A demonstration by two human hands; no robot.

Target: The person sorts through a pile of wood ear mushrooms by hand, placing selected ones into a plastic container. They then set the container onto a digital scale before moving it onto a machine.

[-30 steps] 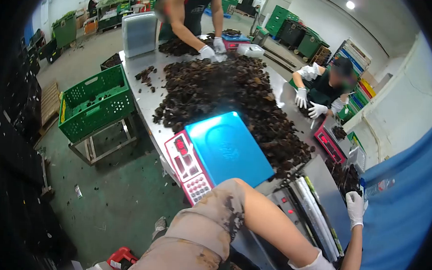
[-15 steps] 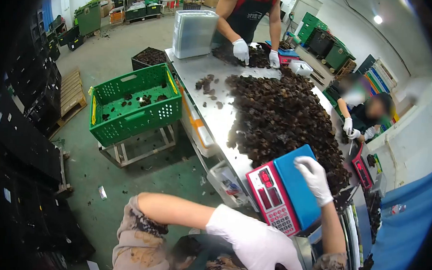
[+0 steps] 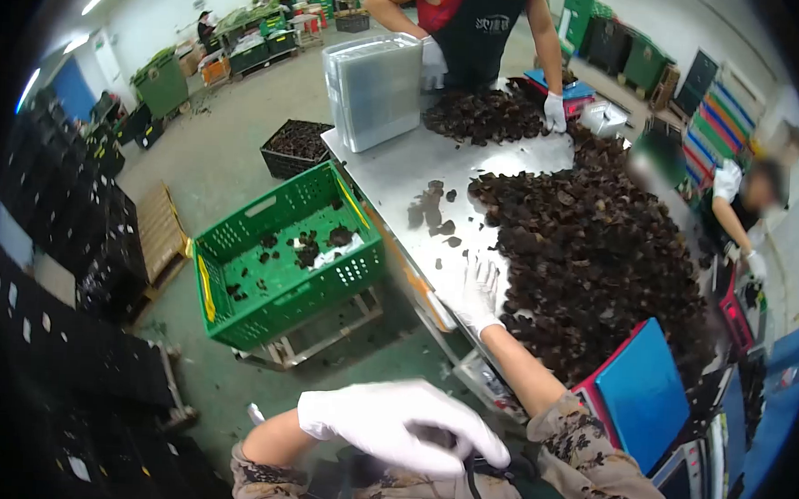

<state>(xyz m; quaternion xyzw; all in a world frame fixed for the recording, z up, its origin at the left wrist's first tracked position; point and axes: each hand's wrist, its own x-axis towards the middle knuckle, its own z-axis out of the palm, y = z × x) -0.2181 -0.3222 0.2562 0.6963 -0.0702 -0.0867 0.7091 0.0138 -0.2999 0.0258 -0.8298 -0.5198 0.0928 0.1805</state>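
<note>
My left hand [image 3: 392, 425], in a white glove, is curled in front of my body. Something dark shows between its bent fingers, too unclear to name. My right hand [image 3: 480, 293], also gloved, reaches over the near-left edge of the steel table [image 3: 389, 173] with its fingers spread, left of a large heap of dark brown, fungus-like pieces [image 3: 596, 249]. Nothing shows in it. A red scale with a blue plate [image 3: 647, 394] stands right of my right forearm, at the heap's near end.
A green crate [image 3: 281, 311] with a few dark pieces stands on a frame left of the table. Clear containers [image 3: 371, 92] are stacked at the far-left corner. Across the table a co-worker [image 3: 480, 39] touches a smaller heap [image 3: 486, 115]; another person [image 3: 731, 206] is at the right.
My right hand has moved left from above the scale to the table's near-left edge. The view has shifted. The co-worker opposite has one hand at the container stack; the person at right has raised a hand.
</note>
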